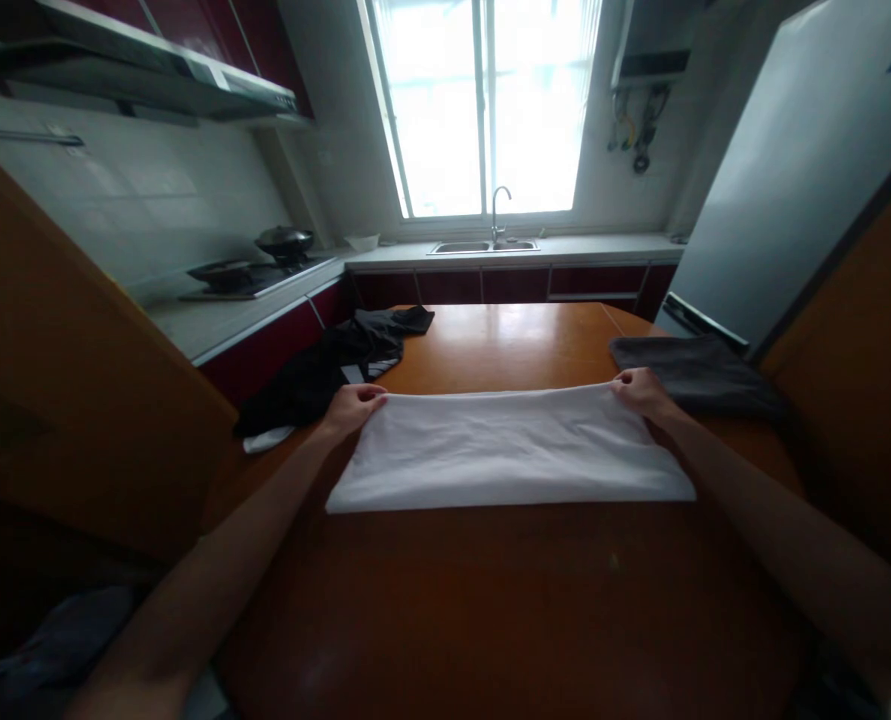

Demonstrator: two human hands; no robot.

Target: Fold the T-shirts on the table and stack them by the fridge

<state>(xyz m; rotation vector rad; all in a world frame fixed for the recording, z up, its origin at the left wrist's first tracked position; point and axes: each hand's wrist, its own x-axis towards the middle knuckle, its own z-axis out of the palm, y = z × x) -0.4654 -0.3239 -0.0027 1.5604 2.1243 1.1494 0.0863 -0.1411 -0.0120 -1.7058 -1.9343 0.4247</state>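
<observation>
A white folded cloth (509,450), maybe a garment, lies stretched across the wooden table (490,610). My left hand (355,405) pinches its far left corner. At the far right corner, my right hand (641,390) pinches the cloth in the same way. The far edge between both hands is drawn nearly straight, while the near edge rests on the tabletop. Slight wrinkles run over the middle of the cloth. The fingertips partly cover the corners they grip.
Dark clothes (317,365) lie heaped at the table's left edge, just beyond my left hand. A folded dark grey cloth (696,370) lies at the right. Past the table are a counter with a sink (482,247), a stove (257,278) and a fridge (805,170).
</observation>
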